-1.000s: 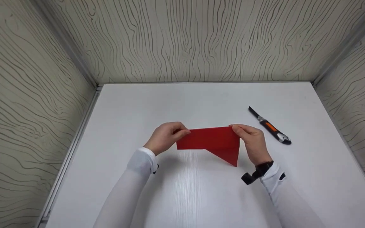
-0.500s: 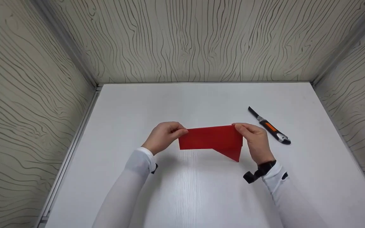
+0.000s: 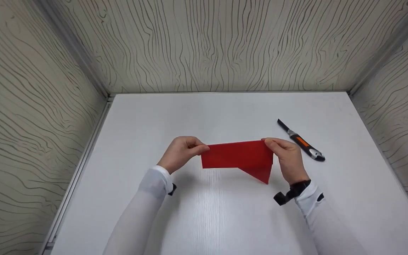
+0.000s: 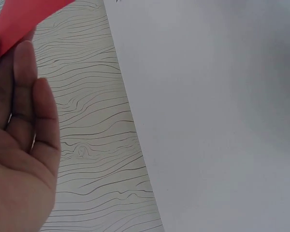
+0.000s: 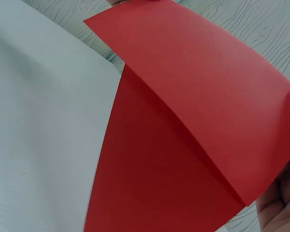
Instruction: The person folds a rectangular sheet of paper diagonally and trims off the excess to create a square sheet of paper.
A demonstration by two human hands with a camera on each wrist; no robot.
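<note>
A folded sheet of red paper (image 3: 237,154) is held up above the white table by both hands. Its long top edge runs nearly level, and a pointed flap hangs at the lower right. My left hand (image 3: 181,152) pinches the upper left corner between thumb and fingers. At the upper right corner my right hand (image 3: 289,159) pinches the paper, thumb in front. In the right wrist view the red paper (image 5: 203,96) shows a front layer over a second, darker layer behind. The left wrist view shows only a corner of the paper (image 4: 26,21) at the left hand's (image 4: 21,140) fingertips.
A utility knife (image 3: 301,140) with a black and orange handle lies on the white table (image 3: 211,113), right of and beyond the right hand, its dark blade pointing to the far left. Wood-patterned panels (image 3: 218,46) stand along the table's back and sides.
The right hand has moved slightly to the right, and the paper has shifted right with it. The left hand has drifted slightly left, so more of the paper's top edge shows. The knife has not moved.
</note>
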